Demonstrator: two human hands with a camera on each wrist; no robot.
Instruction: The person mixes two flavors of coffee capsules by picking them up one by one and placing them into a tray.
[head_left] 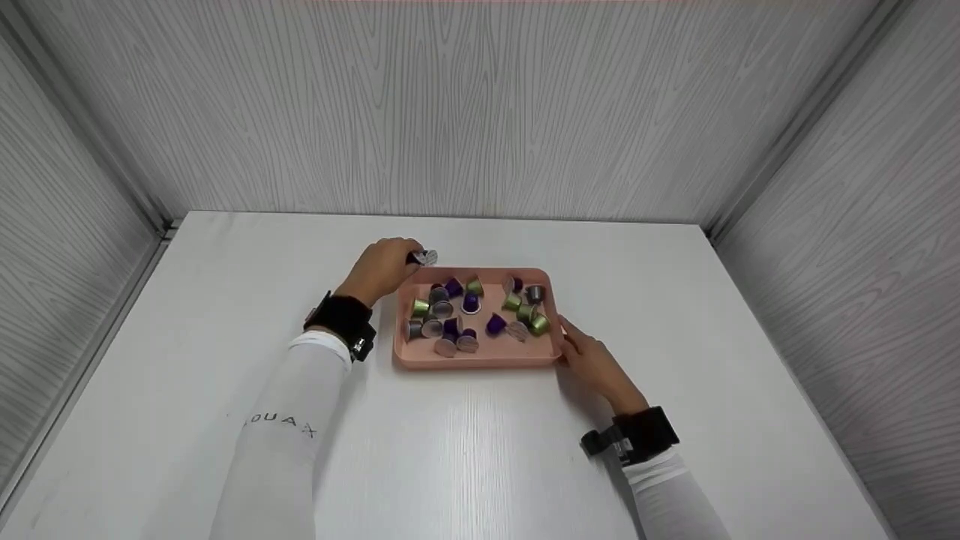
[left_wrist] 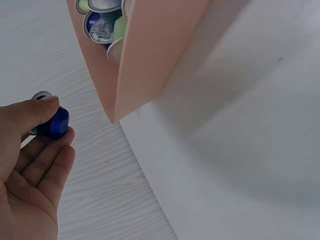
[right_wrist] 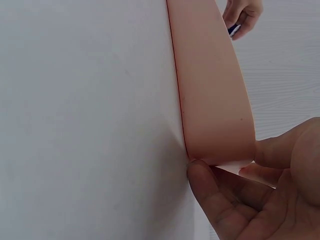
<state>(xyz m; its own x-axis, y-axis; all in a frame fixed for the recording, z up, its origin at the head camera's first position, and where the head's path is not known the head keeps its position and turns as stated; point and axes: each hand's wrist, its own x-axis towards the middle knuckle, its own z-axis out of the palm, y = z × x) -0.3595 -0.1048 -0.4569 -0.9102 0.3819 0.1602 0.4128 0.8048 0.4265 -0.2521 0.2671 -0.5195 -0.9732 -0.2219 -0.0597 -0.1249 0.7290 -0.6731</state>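
Observation:
My left hand (head_left: 384, 268) pinches a dark blue-purple coffee capsule (left_wrist: 58, 123) between thumb and fingers, just past the back left corner of a pink tray (head_left: 480, 362). In the head view the silvery lid of that capsule (head_left: 427, 257) faces right. Coffee capsules in purple, green and grey lie loose in the tray, some tipped over with their lids showing, such as a green one (head_left: 539, 324) on the right. At the tray's front right corner my right hand (head_left: 596, 365) grips the wall, thumb at the rim and a fingertip (right_wrist: 202, 175) low on the corner.
The tray rests on a white table (head_left: 480, 457). Grey wood-grain panels stand at the back (head_left: 450, 112), on the left (head_left: 67, 187) and on the right (head_left: 847, 262). Each wrist wears a black band with a camera.

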